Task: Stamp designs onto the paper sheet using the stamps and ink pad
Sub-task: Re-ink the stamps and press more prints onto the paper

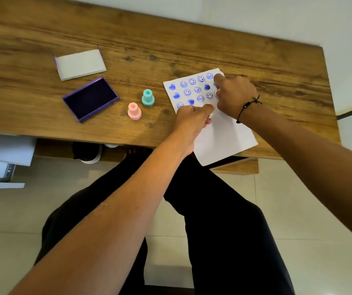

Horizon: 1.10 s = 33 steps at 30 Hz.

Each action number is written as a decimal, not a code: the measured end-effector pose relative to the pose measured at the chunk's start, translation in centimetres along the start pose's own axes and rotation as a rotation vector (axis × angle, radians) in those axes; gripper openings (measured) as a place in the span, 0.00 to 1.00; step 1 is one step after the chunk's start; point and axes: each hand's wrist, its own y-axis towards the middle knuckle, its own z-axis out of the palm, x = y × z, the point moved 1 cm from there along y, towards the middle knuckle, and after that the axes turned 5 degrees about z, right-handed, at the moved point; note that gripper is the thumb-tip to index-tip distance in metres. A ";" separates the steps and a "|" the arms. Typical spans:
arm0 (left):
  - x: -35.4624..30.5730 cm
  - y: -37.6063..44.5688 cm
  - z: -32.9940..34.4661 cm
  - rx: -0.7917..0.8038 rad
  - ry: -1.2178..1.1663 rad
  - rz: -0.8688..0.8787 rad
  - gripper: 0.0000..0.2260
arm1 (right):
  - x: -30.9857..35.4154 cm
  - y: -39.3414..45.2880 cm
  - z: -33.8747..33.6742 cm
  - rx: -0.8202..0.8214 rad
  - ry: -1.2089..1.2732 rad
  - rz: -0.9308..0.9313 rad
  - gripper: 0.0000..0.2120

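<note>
Currently both hands work on the paper sheet [220,133], which lies at the near right of the wooden table [192,52] with its near corner hanging over the table edge.

**Grip state.** The left hand [192,118] rests on the sheet's left margin with its fingers closed around something small; a stamp is probably held there, but the object itself is hidden, so what it grasps cannot be told. The right hand [234,94] lies on the sheet's far right part with the index finger extended. It may be pinning the paper or pinching an item; this cannot be told.

**Procedure, judged for the step in hand.**
1. Keep the sheet pinned flat so it cannot slide.
2. Set the stamp straight down in the blank zone below the printed rows.
3. Press evenly; do not rock.
4. Lift vertically to avoid smearing.
5. Keep fingers off fresh prints.

**Inventory.**
- Free stamps: two, standing upright between pad and sheet: a teal stamp [148,98] and a pink stamp [134,111].
- Ink pad [91,99]: one, open, left of the stamps.
- Lid [80,64]: one, beyond the pad.
- Visible prints: about fifteen, being roughly ten smiley faces [187,92] and five solid hearts [172,87]; others may lie under the hands.
</note>
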 end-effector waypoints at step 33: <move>-1.9 -1.4 -2.4 0.187 -0.171 0.052 0.06 | -0.2 -6.2 -5.2 -0.010 1.341 0.400 0.13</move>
